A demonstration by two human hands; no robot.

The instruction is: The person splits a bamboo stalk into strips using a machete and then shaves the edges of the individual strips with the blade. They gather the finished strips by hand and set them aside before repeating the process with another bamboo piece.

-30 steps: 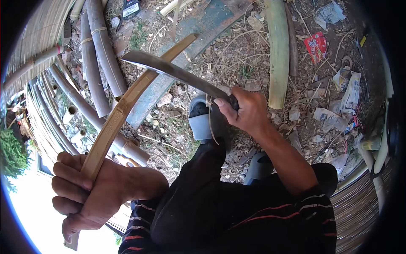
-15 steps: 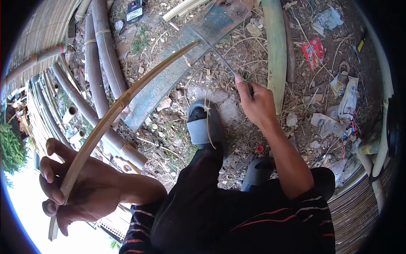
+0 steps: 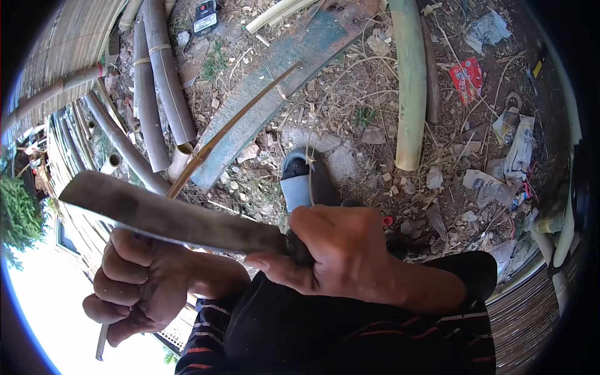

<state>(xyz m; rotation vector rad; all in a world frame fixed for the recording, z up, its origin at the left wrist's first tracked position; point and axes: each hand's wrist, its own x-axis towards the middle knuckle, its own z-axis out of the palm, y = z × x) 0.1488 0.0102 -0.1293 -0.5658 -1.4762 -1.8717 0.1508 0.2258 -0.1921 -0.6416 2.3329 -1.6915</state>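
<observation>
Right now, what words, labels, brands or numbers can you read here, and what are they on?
None can be read for certain.
Red wrapper: pale lettering, too blurred.
Pale wrapper at the right: printing, too small.
Crumpled wrapper nearer the person: dark printing, too blurred.
White label on the dark object at the top: too small.
Blade: no lettering visible.

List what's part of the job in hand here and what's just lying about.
In the job:
- long knife, in the right hand
- bamboo strip, in the left hand

Lying about, by the look of it:
- red wrapper
- red cap
- black device with white label
- green bamboo length, possibly stock
</observation>
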